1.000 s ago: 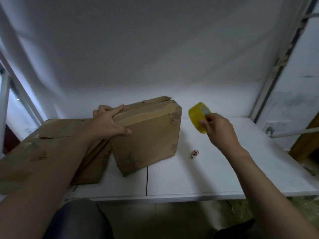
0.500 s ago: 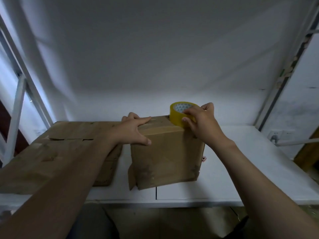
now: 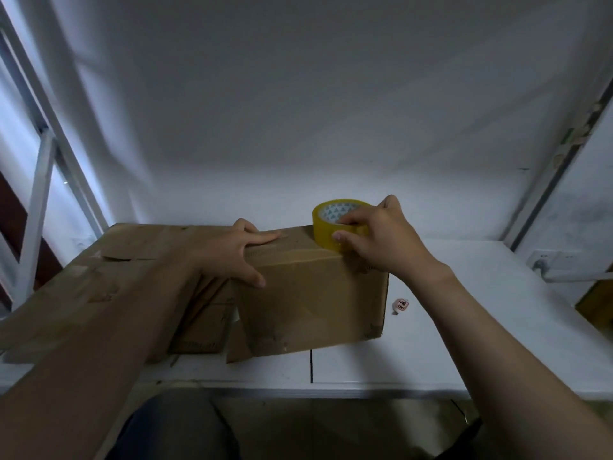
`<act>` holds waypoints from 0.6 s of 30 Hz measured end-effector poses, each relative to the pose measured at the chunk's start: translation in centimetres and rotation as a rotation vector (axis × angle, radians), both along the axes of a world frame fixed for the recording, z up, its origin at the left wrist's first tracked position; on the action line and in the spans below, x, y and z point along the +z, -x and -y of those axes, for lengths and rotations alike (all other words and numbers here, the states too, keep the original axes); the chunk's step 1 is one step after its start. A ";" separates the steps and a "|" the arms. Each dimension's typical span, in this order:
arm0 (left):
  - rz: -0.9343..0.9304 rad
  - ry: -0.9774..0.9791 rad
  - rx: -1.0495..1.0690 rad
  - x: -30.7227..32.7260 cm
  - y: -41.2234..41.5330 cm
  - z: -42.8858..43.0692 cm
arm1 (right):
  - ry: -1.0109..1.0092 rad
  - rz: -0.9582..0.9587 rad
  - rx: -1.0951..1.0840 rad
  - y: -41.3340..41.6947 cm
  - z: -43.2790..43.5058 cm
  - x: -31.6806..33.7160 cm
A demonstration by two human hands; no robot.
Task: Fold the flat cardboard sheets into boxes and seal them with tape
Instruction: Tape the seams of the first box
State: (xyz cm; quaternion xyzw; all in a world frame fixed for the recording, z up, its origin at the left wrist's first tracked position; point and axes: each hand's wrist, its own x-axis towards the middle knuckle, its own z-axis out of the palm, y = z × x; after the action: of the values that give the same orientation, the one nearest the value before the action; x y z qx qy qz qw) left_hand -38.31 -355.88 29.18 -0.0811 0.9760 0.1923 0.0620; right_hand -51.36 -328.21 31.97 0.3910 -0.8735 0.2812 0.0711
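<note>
Two hands share the work on one folded box [image 3: 315, 300], which stands on the white counter [image 3: 464, 327] just right of the stack of flat sheets [image 3: 139, 242]. The left hand [image 3: 238, 257] lies over the box's top near edge at its left end, fingers straight along the top and thumb down the near face. Its grip is spread and pressing, not clutching, and I'd judge it is there to keep the flaps shut and stop the box sliding. The right hand [image 3: 374, 240] has its grip clamped on the yellow tape roll [image 3: 326, 229], thumb on the outer band and fingers hooked into the core. The roll lies flat on the box's top at the right end, touching the cardboard, probably so the tape can start from that edge. So the box sits under both grips. A small tag [image 3: 401, 305] lies on the counter just right of the box.
</note>
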 end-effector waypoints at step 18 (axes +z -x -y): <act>-0.008 0.062 -0.010 -3.4 0.6 -4.1 | 0.041 0.009 0.008 0.6 -2.9 -3.5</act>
State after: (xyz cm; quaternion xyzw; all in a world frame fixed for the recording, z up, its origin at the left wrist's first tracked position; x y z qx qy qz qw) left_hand -38.88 -351.80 25.79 -0.0773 0.9821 0.1619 0.0568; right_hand -52.00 -325.26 28.50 0.3918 -0.8663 0.3011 0.0738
